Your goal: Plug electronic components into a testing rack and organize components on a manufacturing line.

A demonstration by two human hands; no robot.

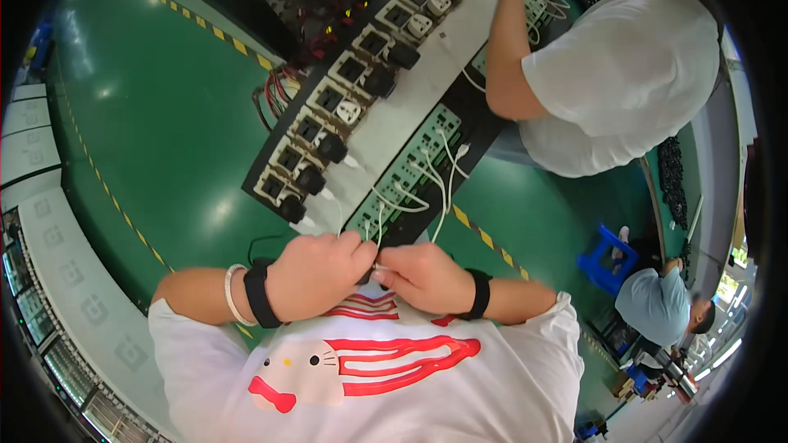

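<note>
My left hand [322,272] and my right hand [420,277] meet close together in front of my chest, at the near end of the bench. Both are closed, with their fingertips almost touching. Between the right thumb and fingers is the end of a white cable [380,230]. A small dark thing shows under the left fingers, mostly hidden, so its kind cannot be told. Just beyond the hands lies a green socket panel [417,152] with several white cables plugged into it. Black power adapters [309,180] sit in the row of sockets along the bench's far-left edge.
A white bench strip [443,49] runs away to the upper right, lined with sockets [348,110]. A co-worker in a white shirt [620,82] works along it. Farther right are a blue stool [608,259] and a person in light blue [654,305]. Striped tape [492,248] marks the green floor.
</note>
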